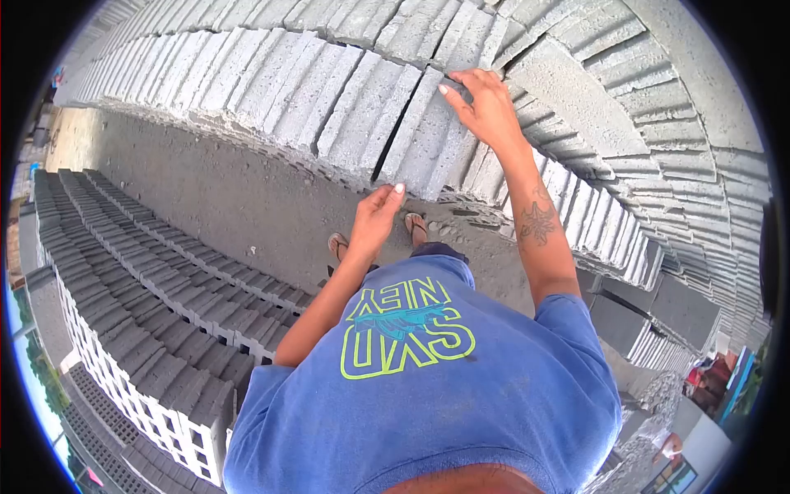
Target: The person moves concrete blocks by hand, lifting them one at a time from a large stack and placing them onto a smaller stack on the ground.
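Note:
A grey concrete hollow block (428,136) lies at the top of a long stacked row, with a dark narrow gap along its left side. My left hand (377,216) is at the block's near end, thumb at the lower edge and fingers curled, partly hidden. On the far end rests my right hand (484,105), its fingers bent over the block's top and thumb pointing left. Another concrete block (370,115) sits just left of the gap.
Long rows of stacked blocks (206,78) curve away on the left, and more blocks (658,123) stand at the right. A lower stack (140,321) lines the other side of a dirt aisle (197,185). My sandalled feet (416,224) stand on the ground close to the row.

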Demonstrator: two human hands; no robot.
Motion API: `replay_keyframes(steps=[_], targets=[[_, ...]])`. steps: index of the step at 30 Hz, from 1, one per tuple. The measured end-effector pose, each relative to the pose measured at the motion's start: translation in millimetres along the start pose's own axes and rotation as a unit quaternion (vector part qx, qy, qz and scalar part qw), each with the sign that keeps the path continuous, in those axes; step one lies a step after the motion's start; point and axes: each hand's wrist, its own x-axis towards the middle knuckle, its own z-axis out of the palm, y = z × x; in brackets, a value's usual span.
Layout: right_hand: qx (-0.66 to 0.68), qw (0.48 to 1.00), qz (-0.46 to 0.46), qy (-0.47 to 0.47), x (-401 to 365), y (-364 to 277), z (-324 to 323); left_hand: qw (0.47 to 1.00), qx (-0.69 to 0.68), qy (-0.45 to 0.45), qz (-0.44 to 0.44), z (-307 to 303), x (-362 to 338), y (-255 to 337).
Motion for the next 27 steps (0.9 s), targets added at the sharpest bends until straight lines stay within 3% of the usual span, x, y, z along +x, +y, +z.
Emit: replay_keyframes(steps=[2, 3, 7, 9, 11, 14, 15, 17, 19, 21, 22, 23, 25, 27], targets=[[0.004, 0.993, -0.016, -0.115, -7.0, -20.3, 7.2, 0.982, -0.161, 0.097, 0.008, -4.4, -33.5, 0.8], [-0.056, 0.987, -0.066, -0.137, 20.6, 38.4, -29.1, 0.969, -0.233, 0.077, 0.036, 66.9, 24.7, 0.4], [-0.03, 0.988, -0.065, -0.139, 18.2, 22.2, 1.3, 0.945, -0.278, 0.167, 0.046, 69.6, 16.0, 8.3], [-0.071, 0.987, -0.045, -0.135, 15.7, 23.8, 3.9, 0.906, -0.376, 0.185, 0.062, 81.9, 18.5, 19.1], [-0.064, 0.986, -0.053, -0.146, 14.3, 24.3, 3.3, 0.898, -0.389, 0.194, 0.07, 85.7, 21.5, 3.0], [0.015, 0.974, 0.062, -0.218, 16.3, 19.0, -3.5, 0.888, -0.41, 0.194, 0.079, 83.6, 0.8, 11.0], [0.013, 0.972, 0.053, -0.228, 14.4, 18.0, -4.5, 0.886, -0.418, 0.188, 0.074, 81.5, -8.7, 15.1], [0.076, 0.938, 0.13, -0.311, 13.1, 21.7, -5.9, 0.868, -0.443, 0.199, 0.1, 81.9, -10.9, -4.4], [0.126, 0.915, 0.133, -0.359, 14.6, 19.8, -8.4, 0.846, -0.47, 0.218, 0.128, 85.6, -17.5, -16.7], [0.183, 0.863, 0.195, -0.429, 21.6, 4.6, -13.3, 0.831, -0.506, 0.187, 0.136, 82.5, -25.1, -21.0], [0.071, 0.85, 0.187, -0.487, 27.2, 11.1, -7.7, 0.821, -0.515, 0.201, 0.142, 81.4, -29.7, -22.7], [0.068, 0.848, 0.17, -0.497, 28.2, 15.3, -4.1, 0.832, -0.501, 0.2, 0.129, 79.9, -32.2, -22.7], [0.209, 0.779, 0.233, -0.544, 21.9, 6.5, -8.2, 0.833, -0.496, 0.211, 0.124, 75.5, -35.2, -26.8], [0.211, 0.793, 0.233, -0.523, 7.7, -10.7, -8.4, 0.839, -0.489, 0.194, 0.14, 72.7, -37.7, -34.8]])
